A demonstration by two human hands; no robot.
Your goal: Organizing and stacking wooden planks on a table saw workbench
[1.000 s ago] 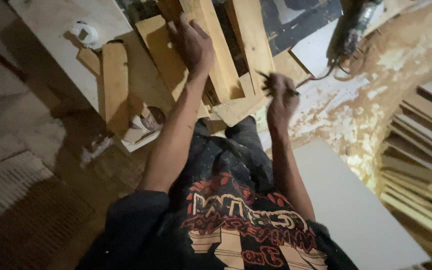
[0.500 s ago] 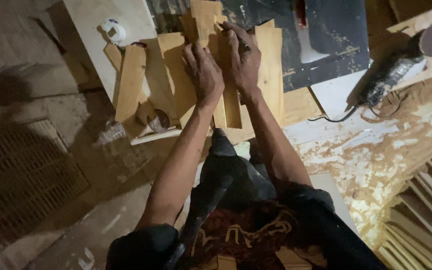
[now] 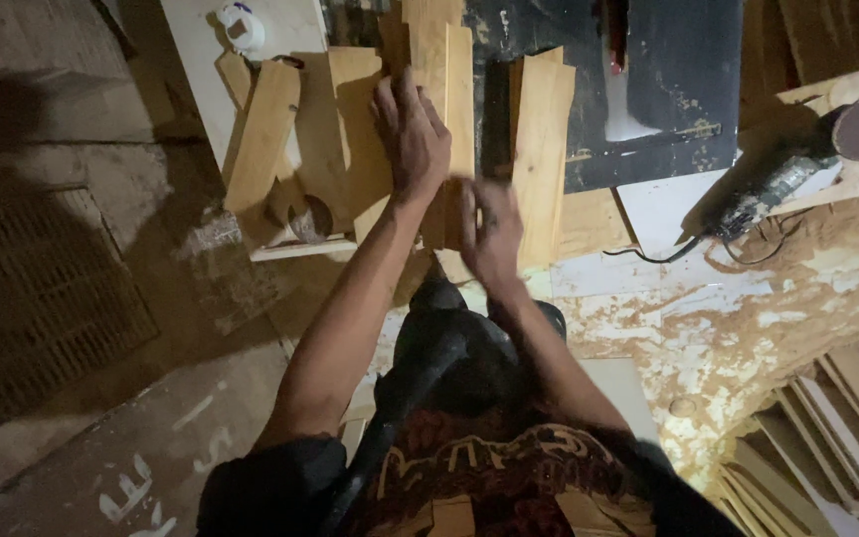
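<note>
Wooden planks (image 3: 444, 119) stand together in a pale upright bundle at the front of a dark workbench (image 3: 668, 109), and both hands are on them. The left hand (image 3: 412, 134) lies flat against the face of the bundle, fingers spread and extended upward, pressing rather than gripping. The right hand (image 3: 489, 231) sits lower, at the bottom edge of the same bundle; it is blurred, so whether its fingers close around the wood cannot be told. Just right of the hands a second plank group (image 3: 541, 149) leans beside the first. To the left, more cut boards (image 3: 265, 139) lie overlapped on a white surface, with a small white bottle (image 3: 239, 25) near its far corner. Further right, an angle grinder (image 3: 777, 189) with a black cable rests on a pale panel, above a floor coated with sawdust (image 3: 748, 318). Stacked strips (image 3: 827, 418) fill the lower right corner.
</note>
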